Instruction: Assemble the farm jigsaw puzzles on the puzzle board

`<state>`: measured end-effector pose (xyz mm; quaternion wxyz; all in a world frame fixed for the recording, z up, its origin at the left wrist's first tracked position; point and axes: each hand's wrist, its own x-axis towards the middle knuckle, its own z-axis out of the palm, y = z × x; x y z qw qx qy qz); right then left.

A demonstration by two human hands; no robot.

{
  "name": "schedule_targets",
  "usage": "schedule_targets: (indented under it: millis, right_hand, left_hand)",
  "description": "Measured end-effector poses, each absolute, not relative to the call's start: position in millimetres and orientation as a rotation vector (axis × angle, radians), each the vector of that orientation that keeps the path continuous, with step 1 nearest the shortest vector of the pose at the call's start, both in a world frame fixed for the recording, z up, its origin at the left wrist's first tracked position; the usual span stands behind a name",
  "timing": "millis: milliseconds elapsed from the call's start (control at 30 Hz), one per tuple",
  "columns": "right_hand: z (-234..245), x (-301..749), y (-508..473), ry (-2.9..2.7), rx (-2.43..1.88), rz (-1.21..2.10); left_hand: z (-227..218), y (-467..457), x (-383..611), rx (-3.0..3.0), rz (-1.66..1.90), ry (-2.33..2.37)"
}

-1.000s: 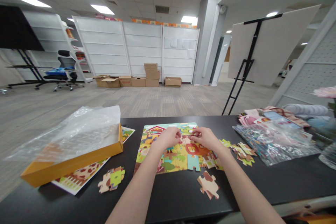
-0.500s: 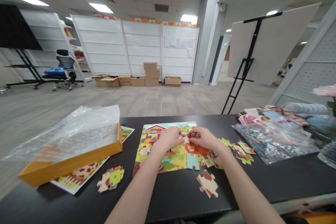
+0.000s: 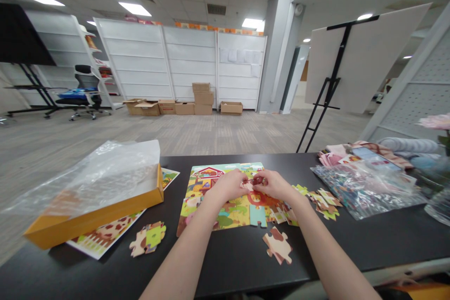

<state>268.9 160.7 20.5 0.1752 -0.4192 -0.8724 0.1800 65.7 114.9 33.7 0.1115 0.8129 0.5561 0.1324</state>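
Both my hands are over a colourful farm-animal jigsaw puzzle (image 3: pixel 234 211) on the black table. My left hand (image 3: pixel 230 184) rests on its middle, fingertips closed at the edge of a small pale puzzle piece (image 3: pixel 248 186). Just across from it, my right hand (image 3: pixel 276 184) pinches the same piece from the right; the fingers partly cover it. A light-blue piece (image 3: pixel 258 215) sits at the puzzle's lower edge. Nearer to me lies a brown and cream piece (image 3: pixel 278 245). Loose pieces (image 3: pixel 325 202) are heaped to the right of my right wrist.
On the left stands a yellow box (image 3: pixel 101 220) with clear plastic over it, on top of printed picture sheets (image 3: pixel 105 239). More pieces (image 3: pixel 147 239) lie in front of it. A clear bag (image 3: pixel 372 192) and folded cloths (image 3: pixel 383 150) occupy the right side.
My left fingertips have shifted slightly to the right, closer to my right fingers. The loose pieces and the box stay where they were.
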Motion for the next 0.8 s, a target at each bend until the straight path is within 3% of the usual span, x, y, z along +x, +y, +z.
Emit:
schedule_targets:
  millis: [800]
  right_hand:
    - [8.0,272.5,166.2,-2.477,-1.188,0.309]
  left_hand:
    - [32.4,111.8,71.3,2.499,0.389,1.746]
